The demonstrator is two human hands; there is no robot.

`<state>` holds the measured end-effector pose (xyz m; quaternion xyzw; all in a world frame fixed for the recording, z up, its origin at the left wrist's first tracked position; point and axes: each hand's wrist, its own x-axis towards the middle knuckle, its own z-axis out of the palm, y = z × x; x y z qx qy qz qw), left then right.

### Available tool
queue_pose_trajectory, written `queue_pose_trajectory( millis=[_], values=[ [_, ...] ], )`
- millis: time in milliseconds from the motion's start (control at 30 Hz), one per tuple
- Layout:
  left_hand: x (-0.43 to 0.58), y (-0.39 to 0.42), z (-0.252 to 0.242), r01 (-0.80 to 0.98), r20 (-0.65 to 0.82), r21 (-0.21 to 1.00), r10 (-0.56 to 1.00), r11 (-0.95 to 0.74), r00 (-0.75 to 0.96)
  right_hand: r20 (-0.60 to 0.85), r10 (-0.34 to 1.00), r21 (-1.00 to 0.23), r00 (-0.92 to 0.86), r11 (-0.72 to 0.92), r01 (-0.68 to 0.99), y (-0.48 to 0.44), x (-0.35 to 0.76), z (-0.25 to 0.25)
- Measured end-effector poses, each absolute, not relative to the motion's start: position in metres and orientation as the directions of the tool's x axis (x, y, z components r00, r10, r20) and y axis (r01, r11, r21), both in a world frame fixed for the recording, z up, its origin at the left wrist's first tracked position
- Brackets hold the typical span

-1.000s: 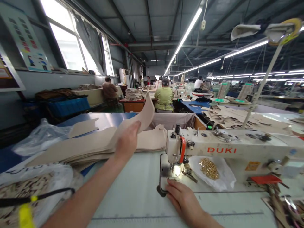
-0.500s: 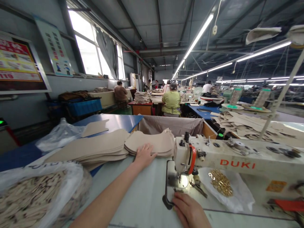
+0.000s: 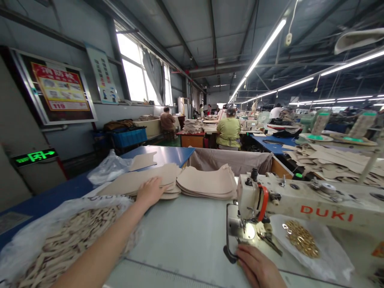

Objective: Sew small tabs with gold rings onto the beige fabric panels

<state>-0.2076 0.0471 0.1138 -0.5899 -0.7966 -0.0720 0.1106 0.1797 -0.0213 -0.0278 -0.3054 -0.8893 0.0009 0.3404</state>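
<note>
My left hand [image 3: 151, 191] lies on the left stack of beige fabric panels [image 3: 120, 185], fingers stretched over the top piece and thumb out near the stack's right end. Beside it is a second stack of curved beige panels [image 3: 207, 181], with a small metal ring at its upper right corner. My right hand [image 3: 258, 266] rests at the front of the sewing machine [image 3: 282, 200], below the lit needle area. Its fingers are pressed together at the bed's edge; what they hold, if anything, is hidden.
A plastic bag of small fabric strips [image 3: 75, 236] stands at the left front. Gold metal rings [image 3: 301, 238] lie on white plastic under the machine arm, near dark thread snips [image 3: 271, 242]. Beige pieces [image 3: 333, 160] are heaped at right. A co-worker [image 3: 228, 132] sits ahead.
My left hand has moved left from the curved panel stack onto the longer panel stack. My right hand stays by the needle area. The view has turned left.
</note>
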Motion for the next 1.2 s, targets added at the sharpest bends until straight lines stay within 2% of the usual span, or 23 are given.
queue_pose_trajectory(
  millis=[267,533,767,967,1067,1200],
  values=[
    [-0.220,0.045,0.132,0.975,0.150,-0.023,0.965,0.220,-0.214,0.596,0.526,-0.169,-0.606,0.821,0.546,-0.022,0.183,-0.030],
    [-0.223,0.039,0.141,0.975,0.162,0.003,0.962,0.222,-0.220,0.577,0.533,-0.161,-0.619,0.817,0.553,-0.021,0.183,-0.031],
    [-0.224,0.038,0.141,0.959,0.268,0.039,0.922,0.280,-0.280,0.553,0.574,-0.188,-0.604,0.792,0.581,-0.025,0.180,-0.028],
    [-0.201,0.017,0.157,0.926,0.467,0.099,0.805,0.364,-0.366,0.533,0.602,-0.221,-0.595,0.778,0.588,-0.029,0.179,-0.022],
    [-0.175,-0.016,0.146,0.968,0.597,0.083,0.766,0.237,-0.239,0.534,0.616,-0.253,-0.579,0.770,0.586,-0.030,0.180,-0.020],
    [-0.123,-0.073,0.079,0.984,0.670,-0.091,0.721,-0.155,0.176,0.607,0.635,-0.317,-0.477,0.744,0.588,-0.034,0.177,-0.020]
  ],
)
